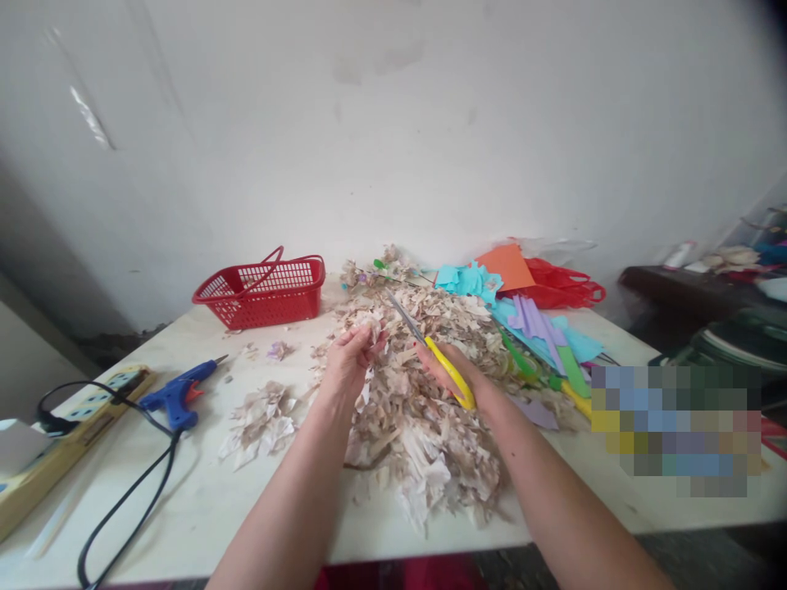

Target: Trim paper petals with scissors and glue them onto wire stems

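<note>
My left hand (355,354) is closed around a small pale paper piece (375,329), its fingers pinched together at the left side of the heap. Yellow-handled scissors (452,373) are in my right hand (448,370), the metal blades pointing up and left toward the back of the pile. Between and under both hands spreads a large heap of cream and brownish paper scraps (424,459). A smaller cluster of the same scraps (261,422) lies left of my left forearm.
A red basket (270,295) stands at the back left. Left are a blue glue gun (178,397), its cable and a power strip (79,434). Turquoise paper (467,281), an orange sheet (507,266), a red plastic bag (559,283) and purple strips (538,328) lie at the right.
</note>
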Demonstrator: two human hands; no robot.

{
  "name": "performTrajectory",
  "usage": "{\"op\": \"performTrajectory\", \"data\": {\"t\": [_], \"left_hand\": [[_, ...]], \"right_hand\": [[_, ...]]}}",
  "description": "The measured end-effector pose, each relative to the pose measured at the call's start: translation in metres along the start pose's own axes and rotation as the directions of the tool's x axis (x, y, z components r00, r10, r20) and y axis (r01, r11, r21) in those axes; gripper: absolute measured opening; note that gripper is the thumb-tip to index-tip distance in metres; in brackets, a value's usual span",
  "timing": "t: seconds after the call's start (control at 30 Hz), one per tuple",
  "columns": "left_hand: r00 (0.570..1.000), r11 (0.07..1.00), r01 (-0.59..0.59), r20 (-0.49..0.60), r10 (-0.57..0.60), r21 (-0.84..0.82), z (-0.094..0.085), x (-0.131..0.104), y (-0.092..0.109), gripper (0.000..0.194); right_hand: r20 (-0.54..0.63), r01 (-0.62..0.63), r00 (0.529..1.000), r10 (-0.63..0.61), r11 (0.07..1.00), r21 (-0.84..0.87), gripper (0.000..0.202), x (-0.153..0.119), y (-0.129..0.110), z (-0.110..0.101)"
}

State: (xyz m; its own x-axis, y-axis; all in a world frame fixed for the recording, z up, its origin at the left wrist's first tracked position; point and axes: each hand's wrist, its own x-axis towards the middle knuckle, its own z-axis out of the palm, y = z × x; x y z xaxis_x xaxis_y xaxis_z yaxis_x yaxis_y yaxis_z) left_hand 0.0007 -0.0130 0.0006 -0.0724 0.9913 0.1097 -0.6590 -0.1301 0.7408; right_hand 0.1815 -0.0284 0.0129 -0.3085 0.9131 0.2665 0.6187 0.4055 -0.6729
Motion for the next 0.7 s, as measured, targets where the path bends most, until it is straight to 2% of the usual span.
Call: {"op": "performTrajectory", "data": {"t": [0.27,0.4,0.5,0.57,0.63,0.7], "left_hand": [[0.998,0.999,0.03,0.048,-0.032,0.044,-0.002,0.001,0.004,0.02],[0.998,0.991,-0.043,0.057,0.036,0.125,-0.005,0.001,0.009,0.022],[0.994,0.954,-0.112,0.043,0.104,0.278,-0.011,-0.003,0.022,0.023],[0.99,0.874,-0.136,0.041,0.133,0.466,-0.017,-0.009,0.036,0.023],[0.987,0.707,-0.14,0.039,0.157,0.693,-0.025,-0.015,0.055,0.023],[0.975,0.534,-0.13,0.01,0.223,0.836,-0.038,-0.021,0.077,0.021]], "right_hand": [[-0.069,-0.032,0.997,0.035,0.998,0.054,0.047,0.006,0.015,0.009],[-0.114,-0.027,0.993,0.029,0.999,0.025,0.048,0.007,0.018,0.01],[-0.123,-0.047,0.991,0.045,0.999,-0.015,0.05,0.008,0.02,0.008],[-0.132,-0.069,0.989,0.059,0.995,-0.069,0.05,0.009,0.022,0.007],[-0.138,-0.075,0.989,0.057,0.989,-0.127,0.05,0.009,0.025,0.007],[-0.137,-0.065,0.99,0.042,0.984,-0.163,0.049,0.01,0.029,0.008]]}}
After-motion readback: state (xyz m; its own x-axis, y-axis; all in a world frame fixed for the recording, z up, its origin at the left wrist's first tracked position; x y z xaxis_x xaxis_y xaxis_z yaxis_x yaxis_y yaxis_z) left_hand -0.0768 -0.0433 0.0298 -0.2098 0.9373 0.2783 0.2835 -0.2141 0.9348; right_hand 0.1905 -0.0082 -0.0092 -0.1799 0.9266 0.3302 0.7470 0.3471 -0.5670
